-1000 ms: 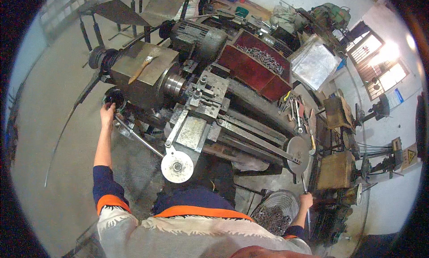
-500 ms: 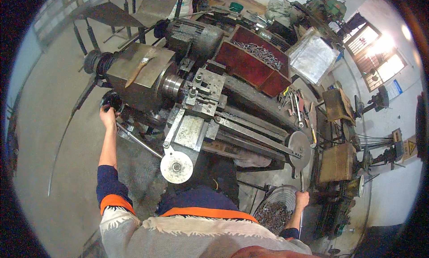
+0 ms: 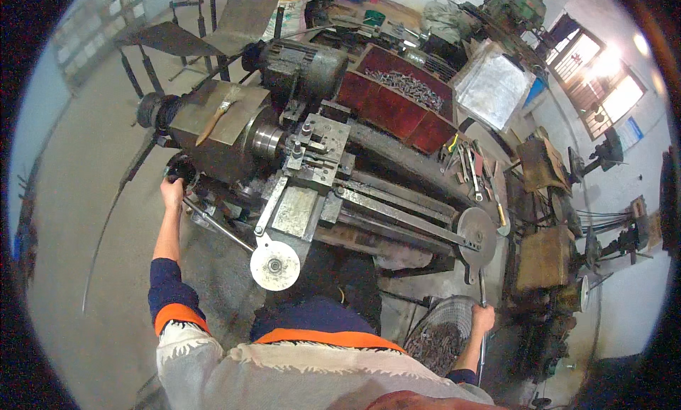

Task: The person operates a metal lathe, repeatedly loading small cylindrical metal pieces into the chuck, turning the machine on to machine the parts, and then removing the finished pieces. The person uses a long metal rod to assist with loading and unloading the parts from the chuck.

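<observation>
Right hand (image 3: 483, 318), fingers closed round a steel lever (image 3: 483, 353) running bodyward from a disc (image 3: 476, 234) — left hand (image 3: 172, 193) at dark handwheel (image 3: 181, 168), grip unclear

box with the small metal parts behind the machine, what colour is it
Dark red; the box shows best in the head view.

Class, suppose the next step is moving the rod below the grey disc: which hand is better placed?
Probably the right hand: it grips the rod, below the grey disc. The left hand is well away to the left, at a dark round part.
</observation>
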`<state>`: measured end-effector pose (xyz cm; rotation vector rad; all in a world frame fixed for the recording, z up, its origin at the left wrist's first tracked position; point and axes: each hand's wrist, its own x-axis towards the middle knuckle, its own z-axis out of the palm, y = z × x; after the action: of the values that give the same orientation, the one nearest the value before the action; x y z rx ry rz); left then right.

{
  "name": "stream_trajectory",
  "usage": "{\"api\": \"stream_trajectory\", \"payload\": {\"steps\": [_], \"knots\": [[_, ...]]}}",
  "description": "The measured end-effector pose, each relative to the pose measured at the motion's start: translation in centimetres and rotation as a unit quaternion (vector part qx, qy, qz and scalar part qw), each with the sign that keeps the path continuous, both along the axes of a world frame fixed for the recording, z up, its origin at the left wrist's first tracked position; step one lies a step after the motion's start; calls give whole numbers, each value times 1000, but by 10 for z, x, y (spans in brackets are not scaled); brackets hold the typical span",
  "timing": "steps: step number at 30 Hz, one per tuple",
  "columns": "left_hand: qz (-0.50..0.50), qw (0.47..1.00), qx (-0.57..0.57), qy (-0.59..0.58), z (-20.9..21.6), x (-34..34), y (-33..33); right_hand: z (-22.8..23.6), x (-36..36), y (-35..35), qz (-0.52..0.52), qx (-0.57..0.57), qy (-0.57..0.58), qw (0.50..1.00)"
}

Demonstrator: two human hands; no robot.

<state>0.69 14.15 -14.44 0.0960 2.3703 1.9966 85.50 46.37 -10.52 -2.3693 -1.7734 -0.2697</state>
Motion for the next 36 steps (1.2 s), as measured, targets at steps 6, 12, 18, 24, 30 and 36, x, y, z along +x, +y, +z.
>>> {"api": "stream_trajectory", "payload": {"steps": [6,12,18,24,30,36], "knots": [[-10,993,-114,5,-2,-15,-30,19,25,50,48,-63,-51,996],[35,997,-65,-8,11,46,-92,11,49,107,9,-70,-70,995],[158,987,0,-9,11,120,-156,-11,45,54,-6,-49,-63,997],[203,979,25,7,12,128,-153,-3,13,9,-28,-59,-65,996],[222,973,63,16,9,118,-142,9,-5,-1,-52,-85,-20,995],[180,983,42,-5,7,114,-146,6,0,3,-55,-81,-23,995]]}}
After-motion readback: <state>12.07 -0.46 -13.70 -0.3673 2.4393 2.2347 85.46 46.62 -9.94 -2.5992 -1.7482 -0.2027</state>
